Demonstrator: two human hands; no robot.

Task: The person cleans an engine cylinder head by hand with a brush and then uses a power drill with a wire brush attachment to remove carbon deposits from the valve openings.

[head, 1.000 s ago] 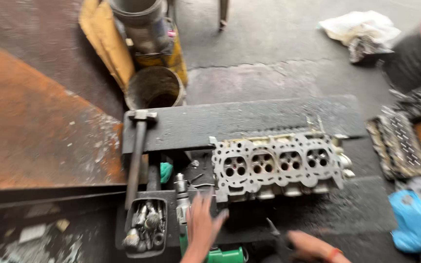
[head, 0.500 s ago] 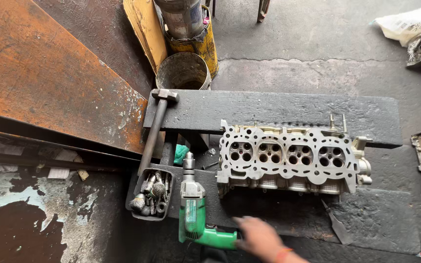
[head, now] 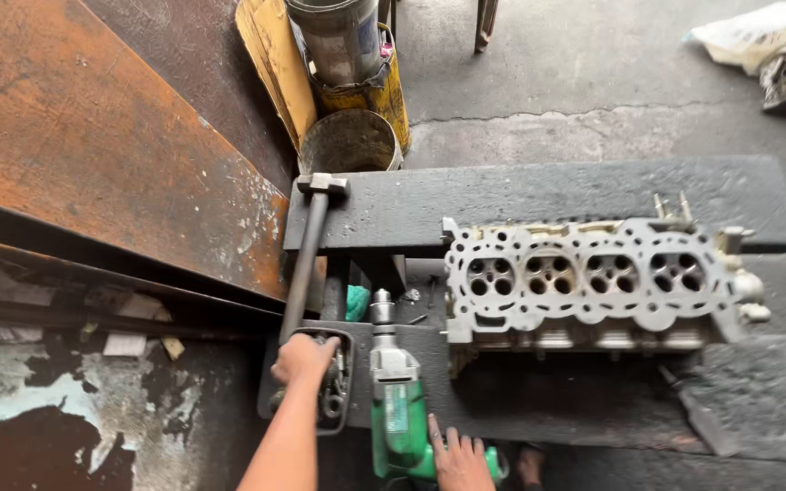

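Hands at work over a grimy workshop floor: the left hand (head: 303, 357) reaches into a small dark tray (head: 270, 400) of loose metal parts, fingers curled down among them, though whether its grip has closed on any piece cannot be told from here. The right hand (head: 458, 460) lies with fingers spread flat on the rear of a green electric drill (head: 397, 409), a wide grip resting on the tool rather than wrapping it. The drill lies on its side just right of the tray, its chuck pointing away from the person toward a dark slab (head: 539, 205) that runs across the scene. A long-handled hammer (head: 307, 255) lies with its head on the slab's left end and its handle running down to the tray beside the left hand. To the right of the drill sits a four-cylinder aluminium cylinder head (head: 593, 282), chamber side up, near the drill but not touching it. Behind the slab stand a rusty bucket (head: 349, 141) and a yellow canister (head: 370, 91); a large rusted steel sheet (head: 93, 136) slopes at the left.
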